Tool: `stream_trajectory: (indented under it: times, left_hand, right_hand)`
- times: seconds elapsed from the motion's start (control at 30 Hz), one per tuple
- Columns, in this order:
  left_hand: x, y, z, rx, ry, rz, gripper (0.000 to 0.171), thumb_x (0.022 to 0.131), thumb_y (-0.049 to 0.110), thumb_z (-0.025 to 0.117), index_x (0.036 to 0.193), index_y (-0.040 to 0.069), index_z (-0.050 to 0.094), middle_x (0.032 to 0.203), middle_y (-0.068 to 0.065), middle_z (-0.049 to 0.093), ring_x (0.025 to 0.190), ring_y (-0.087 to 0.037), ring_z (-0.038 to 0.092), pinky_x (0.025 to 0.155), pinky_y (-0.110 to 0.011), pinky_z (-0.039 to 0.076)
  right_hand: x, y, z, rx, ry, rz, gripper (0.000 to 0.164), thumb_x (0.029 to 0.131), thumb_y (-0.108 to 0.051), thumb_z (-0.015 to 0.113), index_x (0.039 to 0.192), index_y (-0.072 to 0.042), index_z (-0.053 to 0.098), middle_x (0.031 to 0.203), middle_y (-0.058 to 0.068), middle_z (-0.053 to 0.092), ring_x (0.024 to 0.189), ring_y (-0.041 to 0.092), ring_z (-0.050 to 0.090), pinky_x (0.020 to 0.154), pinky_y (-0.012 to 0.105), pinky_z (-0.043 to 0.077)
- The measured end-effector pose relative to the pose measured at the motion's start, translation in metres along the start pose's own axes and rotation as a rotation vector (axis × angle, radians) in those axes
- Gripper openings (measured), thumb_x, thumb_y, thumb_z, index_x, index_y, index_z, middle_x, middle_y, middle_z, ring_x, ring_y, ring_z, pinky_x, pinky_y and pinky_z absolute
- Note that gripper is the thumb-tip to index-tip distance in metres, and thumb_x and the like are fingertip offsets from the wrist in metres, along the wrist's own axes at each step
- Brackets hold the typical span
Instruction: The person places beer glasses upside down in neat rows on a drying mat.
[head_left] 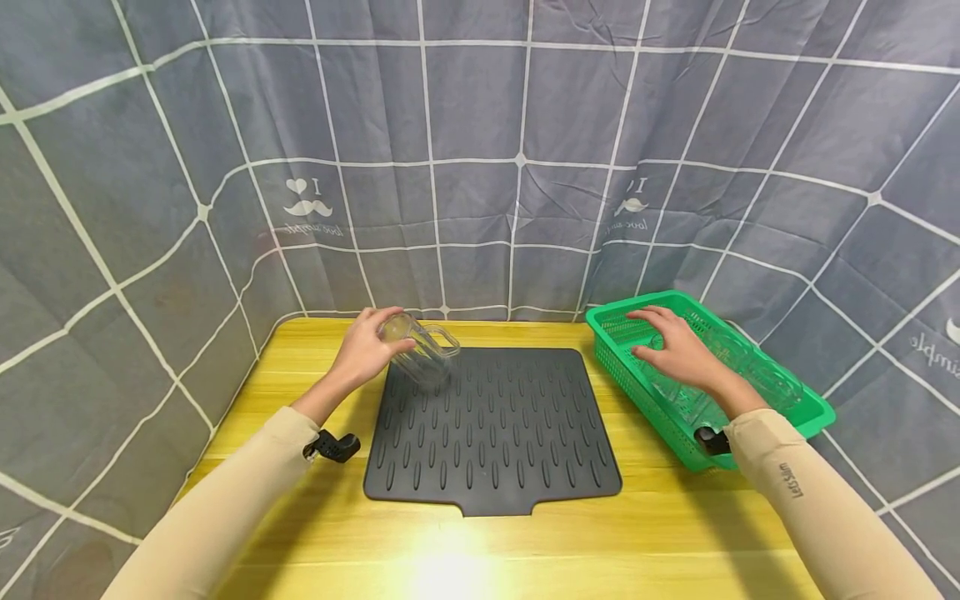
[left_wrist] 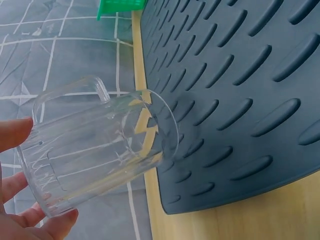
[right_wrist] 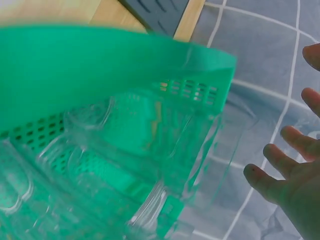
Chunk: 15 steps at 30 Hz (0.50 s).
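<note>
My left hand (head_left: 363, 348) grips a clear mug (left_wrist: 95, 150) around its base end. The mug is tilted, its mouth toward the back left corner of a black ridged mat (head_left: 495, 425) and its handle pointing right in the head view. Over the far part of a green plastic basket (head_left: 637, 390), my right hand (head_left: 681, 357) is spread with nothing in its fingers. Several clear mugs (right_wrist: 105, 200) lie inside the basket, partly hidden by the hand and wrist in the head view.
The mat and basket sit on a yellow wood-grain table (head_left: 337, 533). Behind the table and at both sides hangs a grey curtain (head_left: 480, 200) with white grid lines. The basket stands right of the mat, its rim raised above the tabletop.
</note>
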<state>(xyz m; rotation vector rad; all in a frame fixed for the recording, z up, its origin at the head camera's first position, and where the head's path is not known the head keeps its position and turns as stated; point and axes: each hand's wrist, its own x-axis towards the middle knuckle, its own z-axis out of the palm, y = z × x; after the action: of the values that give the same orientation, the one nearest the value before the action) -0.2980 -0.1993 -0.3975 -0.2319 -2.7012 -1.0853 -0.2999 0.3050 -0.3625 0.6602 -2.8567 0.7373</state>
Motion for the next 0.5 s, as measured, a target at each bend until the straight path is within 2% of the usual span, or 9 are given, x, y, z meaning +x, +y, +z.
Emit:
stream_trajectory:
  times: [0.17, 0.37, 0.5]
  left_hand:
    - [0.005, 0.002, -0.001, 0.028, -0.014, -0.005, 0.064, 0.09, 0.039, 0.075, 0.146, 0.017, 0.054, 0.123, -0.012, 0.05, 0.095, -0.03, 0.048, 0.081, -0.045, 0.041]
    - [0.01, 0.002, -0.004, 0.025, -0.02, -0.02, 0.063, 0.089, 0.036, 0.076, 0.145, 0.016, 0.055, 0.134, -0.015, 0.048, 0.123, -0.038, 0.048, 0.098, -0.057, 0.044]
    - [0.014, 0.001, -0.003, 0.044, -0.016, -0.025, 0.063, 0.088, 0.036, 0.076, 0.145, 0.017, 0.055, 0.137, -0.016, 0.047, 0.131, -0.04, 0.044, 0.104, -0.059, 0.041]
  right_hand:
    - [-0.002, 0.008, -0.005, -0.021, -0.025, 0.033, 0.057, 0.097, -0.018, 0.065, 0.149, -0.005, 0.045, 0.156, 0.028, 0.031, 0.143, 0.055, 0.025, 0.11, 0.073, 0.023]
    - [-0.003, 0.012, -0.011, -0.029, -0.037, 0.041, 0.057, 0.096, -0.017, 0.065, 0.147, -0.003, 0.046, 0.154, 0.03, 0.032, 0.143, 0.055, 0.025, 0.114, 0.074, 0.014]
    - [-0.003, 0.015, -0.011, -0.047, -0.045, 0.042, 0.057, 0.096, -0.018, 0.066, 0.146, 0.0, 0.046, 0.152, 0.032, 0.034, 0.142, 0.055, 0.026, 0.114, 0.074, 0.013]
